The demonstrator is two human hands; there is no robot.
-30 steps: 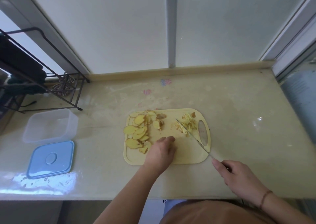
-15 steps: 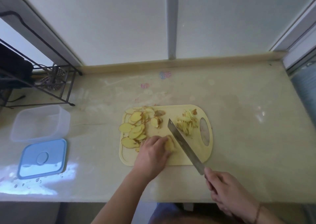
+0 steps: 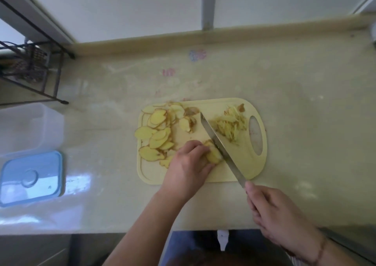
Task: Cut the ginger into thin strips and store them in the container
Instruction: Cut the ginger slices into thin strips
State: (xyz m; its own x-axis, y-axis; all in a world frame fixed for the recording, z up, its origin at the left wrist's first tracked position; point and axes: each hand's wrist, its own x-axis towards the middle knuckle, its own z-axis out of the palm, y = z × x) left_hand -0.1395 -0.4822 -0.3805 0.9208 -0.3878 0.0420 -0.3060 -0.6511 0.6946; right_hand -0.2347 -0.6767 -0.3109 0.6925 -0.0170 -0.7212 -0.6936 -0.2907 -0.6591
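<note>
Our left hand [image 3: 189,164] pins stacked ginger slices [image 3: 213,154], right hand [image 3: 272,210] grips the knife [image 3: 219,145]; clear container [image 3: 30,129] and blue lid [image 3: 30,178] sit far left on the tabletop [image 3: 305,103].

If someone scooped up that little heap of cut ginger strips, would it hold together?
Probably not: the ginger strips lie as a loose heap of thin slivers on the cutting board, so they would likely scatter. They look light, and perhaps moist enough to cling.

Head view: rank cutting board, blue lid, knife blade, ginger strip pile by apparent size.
1. cutting board
2. blue lid, partly cropped at the frame edge
3. knife blade and ginger strip pile: too alike in apparent area to rank.
</note>
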